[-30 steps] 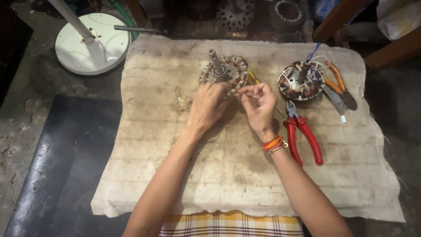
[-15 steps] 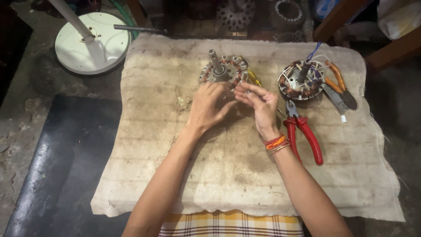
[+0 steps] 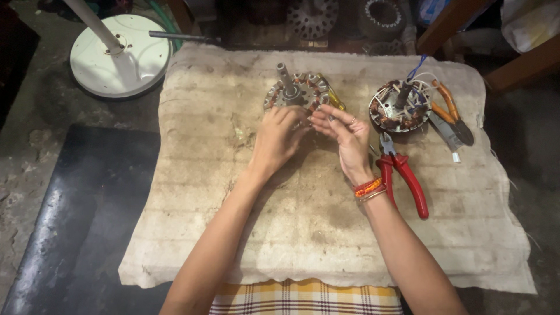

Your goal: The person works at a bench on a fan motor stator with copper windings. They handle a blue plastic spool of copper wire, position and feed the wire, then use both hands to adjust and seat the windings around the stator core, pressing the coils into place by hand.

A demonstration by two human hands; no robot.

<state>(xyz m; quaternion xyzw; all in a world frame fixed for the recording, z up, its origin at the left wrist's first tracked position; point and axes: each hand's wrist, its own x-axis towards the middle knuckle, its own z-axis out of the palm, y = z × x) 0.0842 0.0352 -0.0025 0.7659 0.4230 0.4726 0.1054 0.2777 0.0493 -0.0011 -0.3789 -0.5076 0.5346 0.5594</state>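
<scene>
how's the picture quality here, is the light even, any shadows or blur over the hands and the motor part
Head view: light falls brightest on the cloth; corners and dark slab go dim. Left hand and right hand are fairly sharp, casting soft shadows beneath the forearms. The wound stator is clear; top-edge clutter is murky. Slight wide-angle bending at the edges.

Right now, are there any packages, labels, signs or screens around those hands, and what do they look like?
No labels, signs or screens show.
Possible package: top edge, right of centre, blue and white, mostly cut off, kind unclear.
Pale bag: top right corner, whitish, crumpled, behind wooden beams.
</scene>
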